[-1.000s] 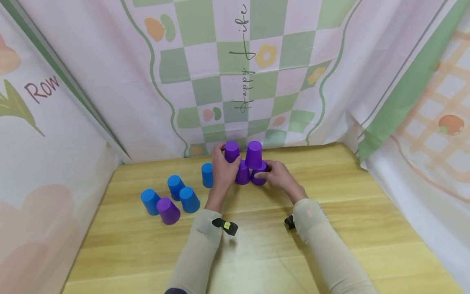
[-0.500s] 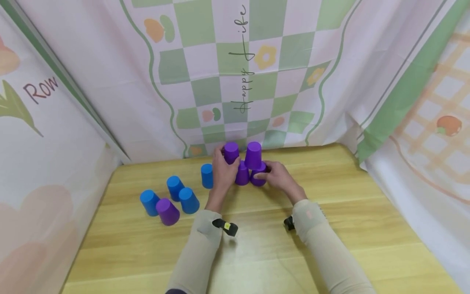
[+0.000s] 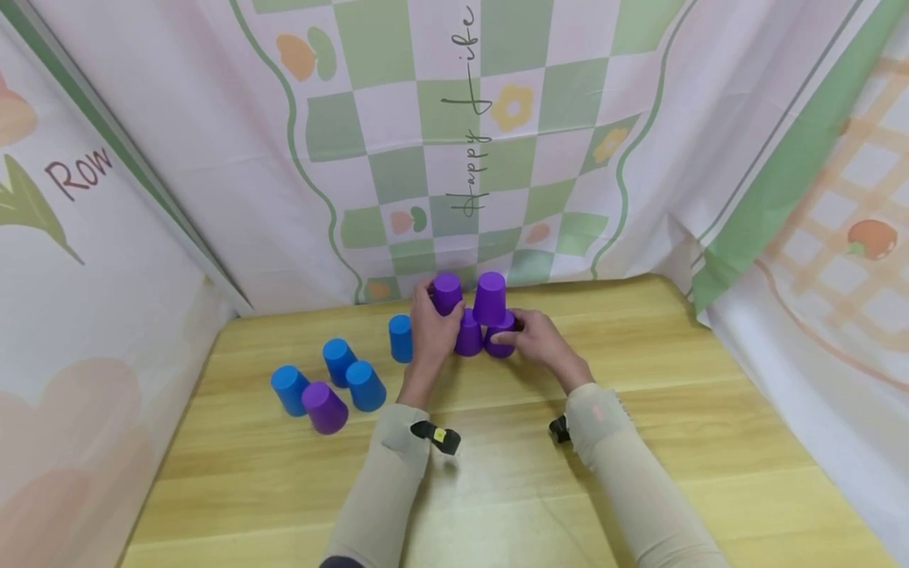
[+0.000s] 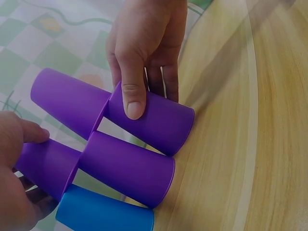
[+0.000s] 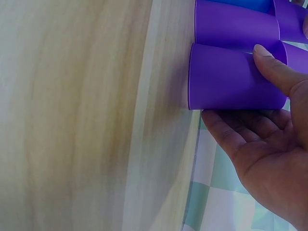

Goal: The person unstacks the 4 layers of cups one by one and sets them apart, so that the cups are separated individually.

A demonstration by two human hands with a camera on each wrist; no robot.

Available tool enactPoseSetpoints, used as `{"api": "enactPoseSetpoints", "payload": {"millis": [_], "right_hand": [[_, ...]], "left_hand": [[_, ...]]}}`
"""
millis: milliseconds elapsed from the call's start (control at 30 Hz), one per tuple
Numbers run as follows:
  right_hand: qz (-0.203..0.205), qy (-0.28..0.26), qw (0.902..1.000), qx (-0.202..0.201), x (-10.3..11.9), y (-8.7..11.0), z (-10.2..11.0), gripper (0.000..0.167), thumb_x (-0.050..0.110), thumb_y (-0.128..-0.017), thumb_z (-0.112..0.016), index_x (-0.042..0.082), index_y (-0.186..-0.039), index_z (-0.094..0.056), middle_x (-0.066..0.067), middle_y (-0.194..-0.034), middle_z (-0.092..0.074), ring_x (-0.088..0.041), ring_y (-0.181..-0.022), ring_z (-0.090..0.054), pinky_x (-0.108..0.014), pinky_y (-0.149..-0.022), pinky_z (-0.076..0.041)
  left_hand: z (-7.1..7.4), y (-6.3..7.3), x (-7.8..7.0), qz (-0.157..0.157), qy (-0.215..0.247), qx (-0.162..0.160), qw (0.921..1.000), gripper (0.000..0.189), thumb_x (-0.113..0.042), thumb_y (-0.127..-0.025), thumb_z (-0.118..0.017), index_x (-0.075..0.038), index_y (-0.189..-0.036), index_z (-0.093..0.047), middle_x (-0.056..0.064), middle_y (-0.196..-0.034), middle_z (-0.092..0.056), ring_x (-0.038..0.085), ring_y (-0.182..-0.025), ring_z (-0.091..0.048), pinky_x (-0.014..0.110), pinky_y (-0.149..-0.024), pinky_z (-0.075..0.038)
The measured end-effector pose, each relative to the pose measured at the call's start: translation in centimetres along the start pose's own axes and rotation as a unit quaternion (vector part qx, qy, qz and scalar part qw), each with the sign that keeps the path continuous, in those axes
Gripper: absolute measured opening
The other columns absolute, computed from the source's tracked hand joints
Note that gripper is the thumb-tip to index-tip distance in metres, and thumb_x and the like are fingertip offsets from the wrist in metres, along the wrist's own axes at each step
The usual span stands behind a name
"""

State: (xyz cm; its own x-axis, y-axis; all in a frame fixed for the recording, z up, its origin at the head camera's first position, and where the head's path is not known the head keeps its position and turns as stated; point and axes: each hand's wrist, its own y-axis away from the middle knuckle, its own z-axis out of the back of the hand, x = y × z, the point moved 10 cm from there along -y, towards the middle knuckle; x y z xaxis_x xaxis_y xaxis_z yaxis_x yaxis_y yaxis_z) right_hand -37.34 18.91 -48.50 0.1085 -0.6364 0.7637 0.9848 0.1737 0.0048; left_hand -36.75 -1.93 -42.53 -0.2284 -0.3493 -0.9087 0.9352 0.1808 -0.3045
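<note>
My left hand (image 3: 435,331) grips the upper left purple cup (image 3: 447,293) between thumb and fingers. Upside down like the rest, this cup straddles a middle purple cup (image 3: 469,335) and a blue cup (image 4: 106,210), which shows in the left wrist view and is hidden behind my hand in the head view. My right hand (image 3: 541,341) holds the lower right purple cup (image 5: 233,77), thumb on its near side and fingers along its outer side. Another purple cup (image 3: 491,298) stands on top, bridging the middle and lower right cups.
A blue cup (image 3: 401,339) stands just left of my left hand. Farther left, several blue cups (image 3: 365,385) and one purple cup (image 3: 325,408) are grouped upside down on the wooden table (image 3: 497,489). A checked curtain (image 3: 454,173) hangs right behind the stack.
</note>
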Motion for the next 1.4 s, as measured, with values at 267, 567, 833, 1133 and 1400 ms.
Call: {"api": "enactPoseSetpoints", "payload": {"millis": [267, 567, 833, 1133, 1400], "right_hand": [[0.003, -0.005, 1.0, 0.002, 0.0, 0.0, 0.0, 0.045, 0.029, -0.093, -0.082, 0.004, -0.128, -0.071, -0.019, -0.121, -0.075, -0.035, -0.111, -0.071, -0.052, -0.102, -0.057], [0.002, -0.01, 0.9999, 0.003, 0.2, 0.0, 0.1, 0.042, 0.027, -0.094, -0.081, 0.004, -0.128, -0.071, -0.018, -0.122, -0.075, -0.035, -0.112, -0.071, -0.052, -0.101, -0.057], [-0.005, -0.014, 0.9998, 0.01, 0.1, 0.1, 0.0, 0.045, 0.028, -0.094, -0.08, 0.004, -0.13, -0.07, -0.019, -0.124, -0.074, -0.036, -0.114, -0.07, -0.053, -0.104, -0.056], [-0.009, -0.014, 0.9998, 0.014, 0.0, 0.0, -0.1, 0.045, 0.029, -0.094, -0.08, 0.004, -0.129, -0.07, -0.02, -0.124, -0.073, -0.037, -0.114, -0.07, -0.053, -0.104, -0.055], [-0.015, -0.012, 0.9997, 0.017, -0.2, 0.0, 0.0, 0.046, 0.031, -0.094, -0.08, 0.004, -0.13, -0.069, -0.02, -0.125, -0.073, -0.036, -0.115, -0.069, -0.053, -0.104, -0.055]], "left_hand": [[0.6, 0.7, -0.3, 0.006, 0.008, -0.002, 0.9999, 0.062, -0.008, -0.091, -0.079, -0.004, -0.145, -0.049, 0.017, -0.14, -0.058, 0.032, -0.133, -0.058, 0.047, -0.116, -0.048], [1.4, 1.9, -1.1, 0.007, 0.038, -0.007, 0.9992, 0.067, -0.008, -0.089, -0.082, -0.003, -0.147, -0.047, 0.016, -0.14, -0.057, 0.032, -0.133, -0.058, 0.046, -0.116, -0.047], [2.7, 3.6, -1.7, -0.001, 0.044, -0.017, 0.9989, 0.064, -0.005, -0.088, -0.082, -0.004, -0.143, -0.051, 0.017, -0.141, -0.06, 0.032, -0.135, -0.058, 0.047, -0.118, -0.046], [5.2, 6.2, -0.8, 0.008, 0.061, -0.036, 0.9974, 0.061, -0.003, -0.087, -0.082, -0.006, -0.14, -0.053, 0.016, -0.137, -0.062, 0.032, -0.13, -0.061, 0.048, -0.115, -0.049], [6.7, 7.2, -0.5, 0.017, 0.059, -0.039, 0.9974, 0.061, -0.008, -0.091, -0.081, -0.008, -0.143, -0.05, 0.014, -0.143, -0.06, 0.031, -0.134, -0.059, 0.046, -0.115, -0.05]]}}
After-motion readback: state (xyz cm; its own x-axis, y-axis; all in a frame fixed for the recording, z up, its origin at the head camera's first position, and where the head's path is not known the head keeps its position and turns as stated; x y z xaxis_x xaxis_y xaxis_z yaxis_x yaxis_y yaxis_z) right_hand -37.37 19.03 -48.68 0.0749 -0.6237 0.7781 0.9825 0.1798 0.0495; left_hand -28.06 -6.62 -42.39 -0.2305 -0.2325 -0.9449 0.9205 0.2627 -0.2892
